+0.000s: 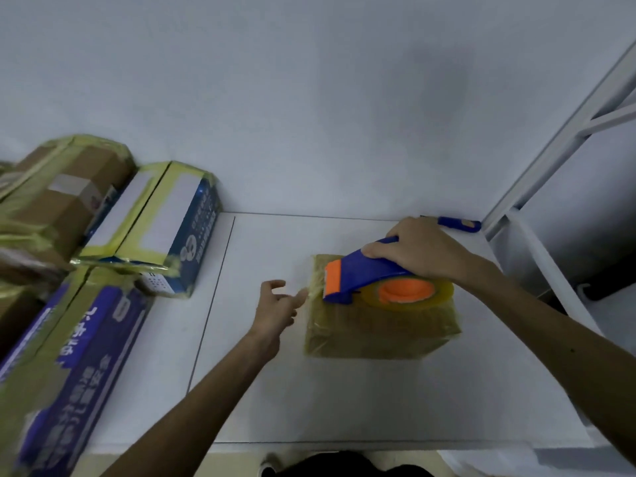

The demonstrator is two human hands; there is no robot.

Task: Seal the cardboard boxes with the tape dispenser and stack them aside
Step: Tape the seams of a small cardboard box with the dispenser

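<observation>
The left hand (275,311) is hovering, fingers loosely apart, just beside the cardboard box (378,335), which is sitting on the white tabletop (309,401). The right hand (416,249) is gripping the tape dispenser (358,277) (blue and orange) on the box's top. Taped boxes (155,218) are lying further left.

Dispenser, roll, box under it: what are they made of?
Dispenser: looks like moulded plastic, with a smooth blue body and orange front and hub.
Roll: translucent yellowish film with a glossy rim.
Box: probably cardboard, brown and square-edged under shiny, wrinkled tape; bare board hardly shows.
</observation>
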